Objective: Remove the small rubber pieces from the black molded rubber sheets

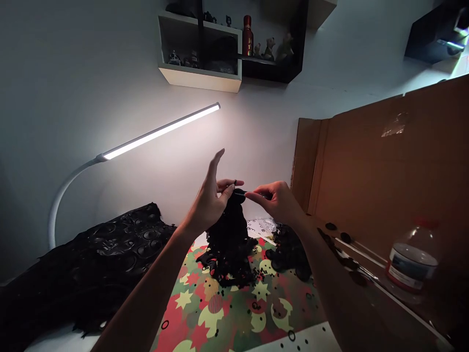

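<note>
Clock positions read from the hands. L hand (212, 204) up at centre, thumb + fingers closed on the top edge of a black rubbery mass (230, 227), forefinger sticking up free; narrow grip. R hand (280, 199) just beside it at 3, thumb & forefinger pinched on a slim tool (239, 194), its thin pale end up against the top of the mass; exact kind of tool can't tell. Black mass hangs at 6, under L hand, lower ragged end down at the star-patterned table cover (205, 318) (red, green, yellow).

Small black bits (259, 272) scattered round that lower end. 2nd black pile (291, 259) approx 4–5, partly behind R forearm. Black ring (291, 336) nr bottom, btwn 5 and 6, on a white patch w/ dots.

Btwn 8 and 9: big black sheet (124, 249) w/ round moulded shapes. Lit bar lamp (164, 133) at 10, curved neck down at 9. At 12, wall shelf (203, 80) w/ red bottle (248, 39) & figurines (270, 48). Dark box (425, 36) approx 2, high up. Cardboard panel (381, 161) at 3; clear plastic bottle (412, 266), red cap, btwn 3 and 4 in front of it.
</note>
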{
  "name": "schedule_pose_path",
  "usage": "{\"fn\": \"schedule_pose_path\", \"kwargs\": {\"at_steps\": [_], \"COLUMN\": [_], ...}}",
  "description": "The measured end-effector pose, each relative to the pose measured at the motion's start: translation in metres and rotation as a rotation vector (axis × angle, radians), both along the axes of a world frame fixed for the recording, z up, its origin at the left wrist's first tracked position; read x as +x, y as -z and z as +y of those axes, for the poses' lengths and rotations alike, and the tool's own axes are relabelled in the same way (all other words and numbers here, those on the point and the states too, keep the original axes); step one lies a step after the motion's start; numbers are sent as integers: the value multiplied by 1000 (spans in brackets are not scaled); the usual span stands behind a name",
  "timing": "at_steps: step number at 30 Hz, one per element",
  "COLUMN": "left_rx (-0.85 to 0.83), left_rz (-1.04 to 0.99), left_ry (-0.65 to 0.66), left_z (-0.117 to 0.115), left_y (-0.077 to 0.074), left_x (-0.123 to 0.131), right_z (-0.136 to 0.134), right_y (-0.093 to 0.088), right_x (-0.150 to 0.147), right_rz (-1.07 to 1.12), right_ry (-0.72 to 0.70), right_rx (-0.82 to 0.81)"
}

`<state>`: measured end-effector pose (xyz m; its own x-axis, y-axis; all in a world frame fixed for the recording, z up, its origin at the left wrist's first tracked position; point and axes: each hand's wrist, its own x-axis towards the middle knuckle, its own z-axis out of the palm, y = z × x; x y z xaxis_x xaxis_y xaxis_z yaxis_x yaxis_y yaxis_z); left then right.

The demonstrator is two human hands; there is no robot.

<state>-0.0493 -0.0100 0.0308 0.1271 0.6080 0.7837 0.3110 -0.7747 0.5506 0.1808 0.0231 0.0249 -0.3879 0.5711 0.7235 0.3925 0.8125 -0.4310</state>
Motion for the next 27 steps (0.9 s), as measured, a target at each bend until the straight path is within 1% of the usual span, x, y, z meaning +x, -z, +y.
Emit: {"fn": "schedule_pose_path", "kwargs": {"at_steps": [4,9,12,17,19,21,24,27], "left_rx": [36,7,26,81,63,37,29,41], "left_rz": [58,46,-29,-268,-372,-426,-397,-326], "left_ry": [-30,7,-25,-128,-165,-185,-173,-135], "left_z": [-3,-7,-2,24,32,34,30,25], "left_y": [1,0,0,5,5,2,-1,0], "left_x": [1,4,3,-10,-19,-25,-28,-23], "right_z": [-4,-10,-12,-13,-12,-10,-8,-8], "right_y": [-2,-5,-5,-4,-3,-2,-1,-1], "right_x": [-3,-5,-8,-14,-17,-19,-20,-17], "right_rz": [-25,-54,-47,-161,-206,-226,-235,-238], "right_ry": [40,76,96,178,178,158,137,138], "right_rx": [24,72,146,216,215,202,155,106]}}
